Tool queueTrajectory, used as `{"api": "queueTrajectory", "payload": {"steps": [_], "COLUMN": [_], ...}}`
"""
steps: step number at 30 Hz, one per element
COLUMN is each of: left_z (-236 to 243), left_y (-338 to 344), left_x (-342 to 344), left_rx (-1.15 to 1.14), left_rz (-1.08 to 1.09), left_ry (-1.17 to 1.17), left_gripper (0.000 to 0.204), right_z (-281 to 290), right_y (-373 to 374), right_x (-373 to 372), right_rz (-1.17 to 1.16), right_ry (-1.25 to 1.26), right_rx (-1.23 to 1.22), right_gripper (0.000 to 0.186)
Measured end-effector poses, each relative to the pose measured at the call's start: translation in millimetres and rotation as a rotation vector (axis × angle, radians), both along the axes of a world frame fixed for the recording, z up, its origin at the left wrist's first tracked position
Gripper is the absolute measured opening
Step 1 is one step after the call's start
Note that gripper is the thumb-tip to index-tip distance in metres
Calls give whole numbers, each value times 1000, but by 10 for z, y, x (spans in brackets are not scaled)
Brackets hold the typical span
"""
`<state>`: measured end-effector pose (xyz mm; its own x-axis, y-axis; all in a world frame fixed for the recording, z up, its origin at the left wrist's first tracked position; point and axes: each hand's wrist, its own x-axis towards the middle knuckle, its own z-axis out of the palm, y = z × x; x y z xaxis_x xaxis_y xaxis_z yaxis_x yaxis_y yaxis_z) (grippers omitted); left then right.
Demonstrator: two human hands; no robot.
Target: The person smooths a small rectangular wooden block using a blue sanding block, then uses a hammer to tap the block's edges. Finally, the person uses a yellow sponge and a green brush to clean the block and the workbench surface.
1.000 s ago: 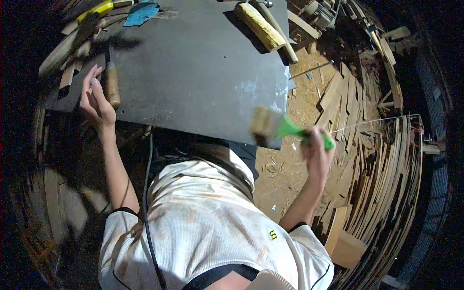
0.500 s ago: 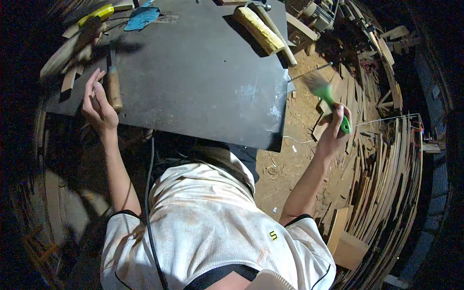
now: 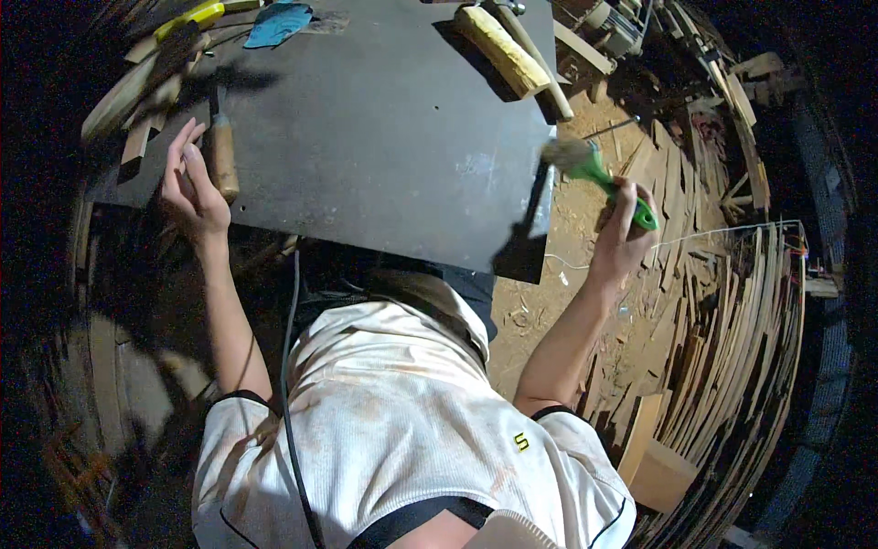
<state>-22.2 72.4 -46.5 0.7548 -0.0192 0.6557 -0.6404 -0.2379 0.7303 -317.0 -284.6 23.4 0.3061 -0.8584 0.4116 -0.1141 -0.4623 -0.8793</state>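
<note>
My right hand (image 3: 626, 231) grips a paintbrush (image 3: 599, 172) by its green handle. Its bristles reach over the right edge of the dark tabletop (image 3: 366, 137). On the left, my left hand (image 3: 195, 188) hovers by the table's near-left corner, fingers extended and holding nothing. Right beside it lies a chisel-like tool (image 3: 222, 160) with a wooden handle and a narrow dark blade. Whether the hand touches that handle I cannot tell.
A rough yellowish wood block (image 3: 501, 53) and a hammer (image 3: 540, 69) lie at the far right. Far left hold wood offcuts (image 3: 137, 101), a yellow-handled tool (image 3: 190, 18) and a blue piece (image 3: 277, 25). Stacked wood strips (image 3: 732, 348) stand at right beside a shaving-strewn floor (image 3: 530, 320).
My right hand has moved the brush leftward and slightly up, bringing its bristles from beside the table to over its edge. My left hand stays beside the wooden handle, almost unmoved.
</note>
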Motion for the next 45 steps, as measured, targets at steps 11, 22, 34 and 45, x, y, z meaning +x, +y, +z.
{"api": "queueTrajectory", "payload": {"steps": [11, 22, 34, 45], "left_z": [-52, -11, -34, -76], "left_y": [70, 29, 25, 56], "left_x": [42, 45, 13, 86], "left_rx": [-18, 23, -21, 5], "left_rz": [0, 42, 52, 77], "left_ry": [-66, -40, -41, -52], "left_gripper": [42, 46, 46, 47], "right_z": [68, -50, 254, 242], "right_y": [716, 1021, 549, 341], "right_x": [20, -102, -599, -831], "right_rz": [464, 423, 3, -140], "right_ry": [175, 83, -28, 147], "right_rx": [386, 117, 37, -125], "right_gripper": [21, 16, 24, 28]}}
